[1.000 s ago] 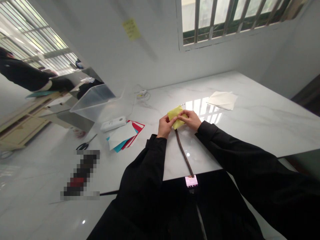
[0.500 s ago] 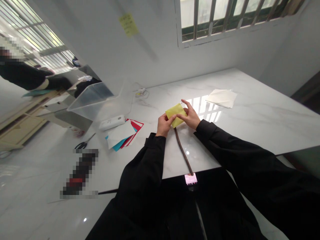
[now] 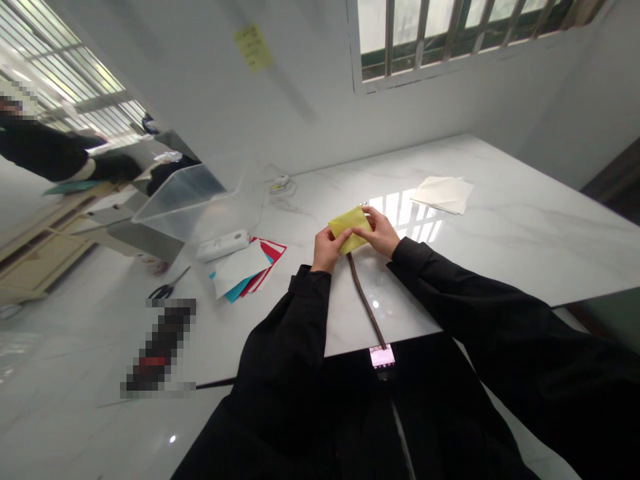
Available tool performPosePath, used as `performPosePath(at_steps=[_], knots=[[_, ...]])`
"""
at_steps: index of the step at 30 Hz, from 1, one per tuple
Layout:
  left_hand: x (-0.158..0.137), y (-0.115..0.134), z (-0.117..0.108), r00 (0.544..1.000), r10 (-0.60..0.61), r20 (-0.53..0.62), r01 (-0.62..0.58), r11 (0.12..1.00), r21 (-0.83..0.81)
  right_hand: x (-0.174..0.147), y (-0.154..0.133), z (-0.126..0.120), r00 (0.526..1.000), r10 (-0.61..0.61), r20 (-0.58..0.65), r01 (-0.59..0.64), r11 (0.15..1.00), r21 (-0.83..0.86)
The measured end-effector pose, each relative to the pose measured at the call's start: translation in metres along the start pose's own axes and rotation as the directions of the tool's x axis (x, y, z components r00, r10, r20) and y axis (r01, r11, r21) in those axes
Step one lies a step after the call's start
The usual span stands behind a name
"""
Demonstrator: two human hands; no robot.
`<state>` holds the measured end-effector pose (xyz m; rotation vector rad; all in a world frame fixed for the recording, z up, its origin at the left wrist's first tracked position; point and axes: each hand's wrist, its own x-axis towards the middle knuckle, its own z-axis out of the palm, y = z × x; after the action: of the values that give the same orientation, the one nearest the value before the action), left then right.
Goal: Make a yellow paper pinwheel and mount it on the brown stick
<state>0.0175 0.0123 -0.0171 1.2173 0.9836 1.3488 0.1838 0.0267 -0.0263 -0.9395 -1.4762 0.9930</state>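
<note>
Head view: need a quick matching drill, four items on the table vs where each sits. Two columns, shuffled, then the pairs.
Things:
1. yellow paper
2. scissors
3. white sheets
4. clear plastic bin

Places:
A. far right of the table, apart from the rest
B. pinched between left hand and right hand
C. back left, beyond the stack of coloured paper
D. left, near the table edge

Pairs: 1-B, 2-D, 3-A, 4-C

Yellow paper (image 3: 349,227), white marbled table (image 3: 500,233), red, teal and white sheets (image 3: 247,270)
</note>
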Motion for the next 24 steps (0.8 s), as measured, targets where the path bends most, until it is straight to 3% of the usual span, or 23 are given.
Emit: performPosePath(at_steps=[24], knots=[[0.0014,-0.0024,-0.0005,0.999,0.0,-0.039,0.001,1.0,0.019,0.0,0.0011,0.0028,1.0,-0.01,-0.018,0.011,0.998,0.057]])
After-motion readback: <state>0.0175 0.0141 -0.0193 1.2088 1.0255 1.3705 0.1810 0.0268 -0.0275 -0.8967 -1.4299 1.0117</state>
